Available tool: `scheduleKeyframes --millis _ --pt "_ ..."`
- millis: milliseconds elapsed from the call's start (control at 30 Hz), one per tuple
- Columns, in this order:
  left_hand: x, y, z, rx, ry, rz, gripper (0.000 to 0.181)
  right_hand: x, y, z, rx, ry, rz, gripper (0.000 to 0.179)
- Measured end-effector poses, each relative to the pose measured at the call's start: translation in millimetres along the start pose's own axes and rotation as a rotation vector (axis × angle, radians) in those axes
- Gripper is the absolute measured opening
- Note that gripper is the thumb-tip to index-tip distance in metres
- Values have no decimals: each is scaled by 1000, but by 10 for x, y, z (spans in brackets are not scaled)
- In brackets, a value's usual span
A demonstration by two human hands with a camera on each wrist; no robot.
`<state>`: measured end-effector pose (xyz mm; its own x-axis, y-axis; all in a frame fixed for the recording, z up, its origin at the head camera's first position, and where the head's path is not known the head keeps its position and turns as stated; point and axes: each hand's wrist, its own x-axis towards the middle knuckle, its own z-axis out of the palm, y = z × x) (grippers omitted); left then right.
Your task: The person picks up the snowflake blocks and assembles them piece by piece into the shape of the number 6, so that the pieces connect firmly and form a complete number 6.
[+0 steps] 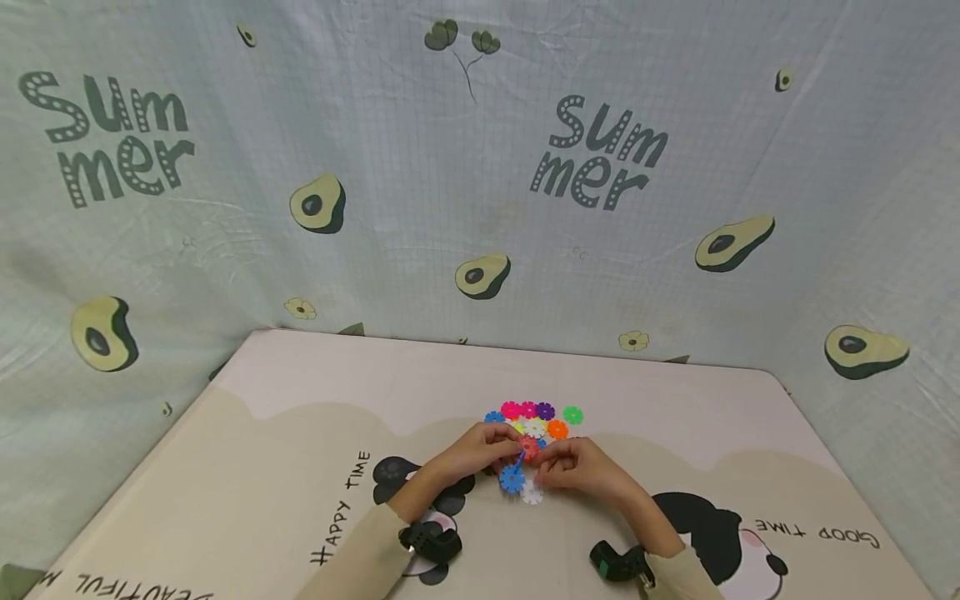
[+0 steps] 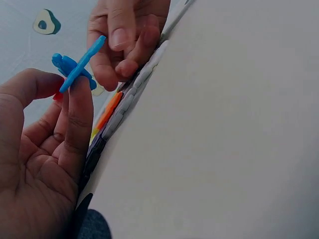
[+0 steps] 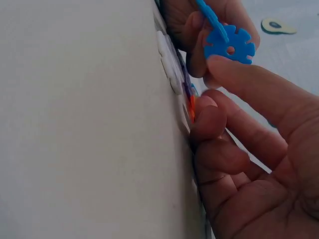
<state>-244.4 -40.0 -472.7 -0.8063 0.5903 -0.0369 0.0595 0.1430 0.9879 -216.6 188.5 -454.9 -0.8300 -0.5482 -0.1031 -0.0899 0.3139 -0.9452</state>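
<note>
My left hand (image 1: 478, 450) pinches joined snowflake discs between thumb and finger. A blue disc (image 1: 512, 479) hangs on the near side, crossed by a second blue disc (image 2: 83, 63) seen edge-on in the left wrist view. The red disc (image 1: 529, 448) shows between the two hands; only a sliver of red is visible at the left fingertips in the left wrist view. Close by on the right is my right hand (image 1: 583, 468), fingers loosely bent, with nothing visible between them. Its thumb overlaps the blue disc (image 3: 237, 44) in the right wrist view; whether they touch, I cannot tell.
Beyond the hands lie several loose discs on the table (image 1: 285, 467), among them pink (image 1: 511, 409), purple (image 1: 545, 411), green (image 1: 573, 415) and orange (image 1: 557, 429). A white disc (image 1: 532, 492) lies nearer me. A printed curtain (image 1: 405, 167) hangs behind the table.
</note>
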Motion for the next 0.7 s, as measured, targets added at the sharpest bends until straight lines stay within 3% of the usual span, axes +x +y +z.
scheduleKeyframes --millis 200,700 --pt "-2 -10 1 0 2 8 25 4 13 32 -116 -64 -88 27" --pt "4 -16 0 6 5 29 24 -12 -4 47 -139 -57 -87 25"
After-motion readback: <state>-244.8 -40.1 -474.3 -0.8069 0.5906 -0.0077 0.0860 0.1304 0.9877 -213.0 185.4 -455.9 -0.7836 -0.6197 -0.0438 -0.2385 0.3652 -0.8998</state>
